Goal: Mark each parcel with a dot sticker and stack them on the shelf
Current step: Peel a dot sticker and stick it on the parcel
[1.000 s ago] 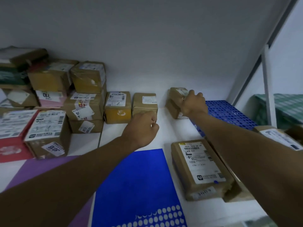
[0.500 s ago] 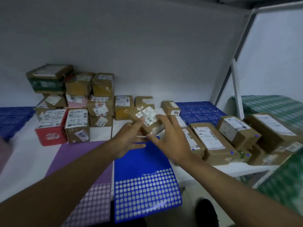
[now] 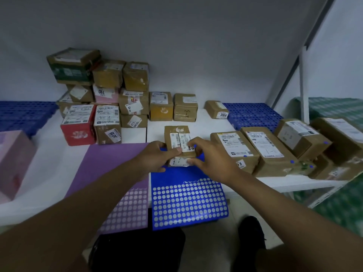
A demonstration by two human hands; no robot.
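Two hands now meet on one small brown cardboard parcel with white shipping labels [image 3: 179, 142]; a second ago they were apart, my right hand [image 3: 211, 158] reaching to the little boxes at the back of the white shelf [image 3: 51, 163] and my left hand [image 3: 157, 157] curled near the middle. Half a second ago the parcel was coming toward me between them. It now sits at the far edge of the blue dot-sticker sheet [image 3: 186, 201], with my left thumb and fingers curled round its left side and my right fingertips pinching its right side and lower label. I judge this one has been fetched for marking, so the dot comes next, then stacking.

The other flat brown box marked 3004 [image 3: 217, 109] lies at the back, alone beside the blue perforated mat [image 3: 253, 114]. The stacked brown parcels at the back left [image 3: 110, 89] look untouched, and the purple dot-sticker sheet [image 3: 117, 173] lies beside the blue one.

Hard to make out: whether this parcel already carries a dot, since my fingers cover much of its front. Small blue dots show on the row of larger brown parcels at the right [image 3: 275, 150], whose far end blurs out. My legs hide the floor below
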